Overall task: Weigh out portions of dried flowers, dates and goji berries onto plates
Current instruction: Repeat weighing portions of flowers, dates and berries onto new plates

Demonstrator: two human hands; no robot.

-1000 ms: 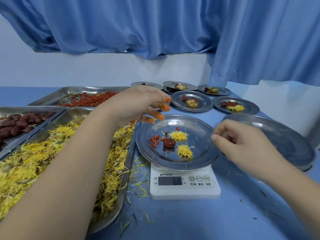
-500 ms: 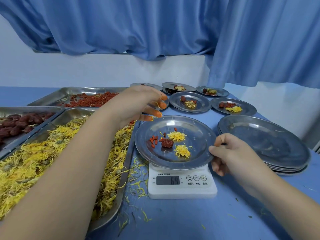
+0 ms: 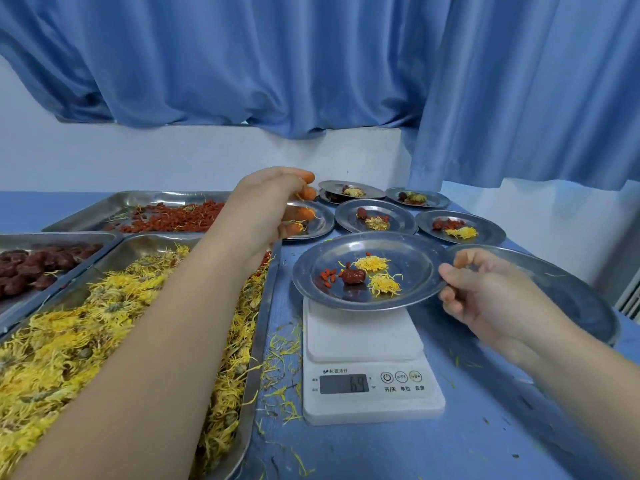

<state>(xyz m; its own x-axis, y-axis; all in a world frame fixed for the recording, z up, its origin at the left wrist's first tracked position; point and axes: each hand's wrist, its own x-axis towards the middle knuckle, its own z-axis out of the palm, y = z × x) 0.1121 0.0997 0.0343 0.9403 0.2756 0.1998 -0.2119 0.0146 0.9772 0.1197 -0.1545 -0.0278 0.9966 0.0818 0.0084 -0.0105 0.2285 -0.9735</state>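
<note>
Held the plate (image 3: pixel 408 251) by its right rim with the right hand (image 3: pixel 485 292), thumb on top and fingers curled beneath. Carried on it a date (image 3: pixel 354 277), a few goji berries (image 3: pixel 325 275) to its left, and two dried flower heads (image 3: pixel 371 263) to its right and beyond. Hovered over the far end of the scale (image 3: pixel 370 403), apparently lifted off the platform, though could not tell for certain whether any contact remained. Read 6.9 on the display (image 3: pixel 344 383).

Hung the left hand (image 3: pixel 273 209) in the air to the far left of that plate, above another plate (image 3: pixel 323 221) and beside the tray of goji berries (image 3: pixel 97 211). Showed loosely curled fingers with orange-stained tips and yellow strands clinging. Could not tell whether anything was pinched. Touched neither the tray of dried flowers (image 3: pixel 152 244) nor the tray of dates (image 3: pixel 62 236) at left.

Judged the step to be the carry-off of a weighed portion. Called next for a level move towards the far side, to a bare spot by the filled plates (image 3: pixel 401 216), then for a fresh one from the stack (image 3: pixel 571 296) at right onto the scale. Risked, with so one-sided a grip, a dip of the left rim and a slide of the loose berries.

Faced upward, close to level. Had no long axis of its own, being round. Spread the contents roughly left to right across the middle.
</note>
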